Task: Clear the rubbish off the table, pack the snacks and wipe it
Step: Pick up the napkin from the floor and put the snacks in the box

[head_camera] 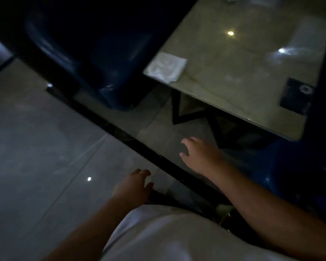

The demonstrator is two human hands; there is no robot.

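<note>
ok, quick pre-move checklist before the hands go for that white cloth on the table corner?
1. Left hand empty: ok, fingers loosely spread, nothing held.
2. Right hand empty: ok, open, below the table edge.
3. White cloth reachable: ok, lying on the near-left corner of the table, untouched.
4. Path to cloth clear: ok, only floor and the table edge between.
5. Rubbish at far end: cannot tell, cropped and blurred.
6. Dark square patch on the tabletop: cannot tell what it is.

No readable text

The dim, blurred view shows no legible words, labels, brands or numbers on any surface or object anywhere.
</note>
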